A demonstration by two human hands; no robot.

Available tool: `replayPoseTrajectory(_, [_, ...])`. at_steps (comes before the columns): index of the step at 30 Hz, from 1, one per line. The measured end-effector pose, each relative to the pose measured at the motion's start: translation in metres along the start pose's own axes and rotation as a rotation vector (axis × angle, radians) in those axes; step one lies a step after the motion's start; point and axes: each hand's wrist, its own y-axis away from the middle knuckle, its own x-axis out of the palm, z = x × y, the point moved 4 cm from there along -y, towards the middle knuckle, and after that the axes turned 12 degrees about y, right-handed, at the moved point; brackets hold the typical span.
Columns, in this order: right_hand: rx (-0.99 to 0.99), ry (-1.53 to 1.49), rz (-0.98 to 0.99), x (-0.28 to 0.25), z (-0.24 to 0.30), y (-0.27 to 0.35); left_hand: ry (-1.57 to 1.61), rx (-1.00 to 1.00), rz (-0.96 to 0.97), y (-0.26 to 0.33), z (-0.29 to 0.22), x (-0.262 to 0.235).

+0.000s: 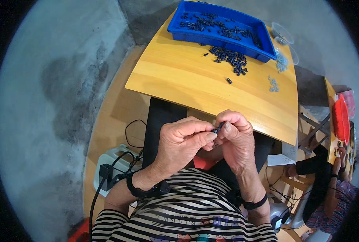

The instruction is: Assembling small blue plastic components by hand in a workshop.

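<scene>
My left hand (179,141) and my right hand (239,143) meet over my lap, just off the near edge of the wooden table (179,82). Pinched between both sets of fingertips is a small black part (219,128); the fingers cover most of it, so its exact kind is unclear. On the table, a loose heap of short black parts (232,59) lies against a blue tray (211,42), which holds many more. One black piece (229,81) rests apart, nearer to me. Small clear pieces (273,85) are scattered towards the right side.
Clear round plastic tubs (291,51) stand by the tray's right end. At right, another person (333,197) works at a second table with a red basin (341,119). A white stool (100,183) bearing a black adapter (105,172) and cables is at my left.
</scene>
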Motion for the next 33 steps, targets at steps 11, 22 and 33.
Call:
replayPoseTrajectory(11, [-0.090,0.069,0.052,0.003,0.001,0.001,0.039,0.000,-0.003,0.005,-0.007,0.001])
replayPoseTrajectory(22, [-0.236,0.307,0.002,0.001,0.008,0.002,0.053,-0.066,0.002,0.005,-0.006,0.001])
replayPoseTrajectory(33, [-0.446,0.704,-0.061,0.008,0.020,0.001,0.130,-0.144,-0.020,0.003,-0.006,-0.002])
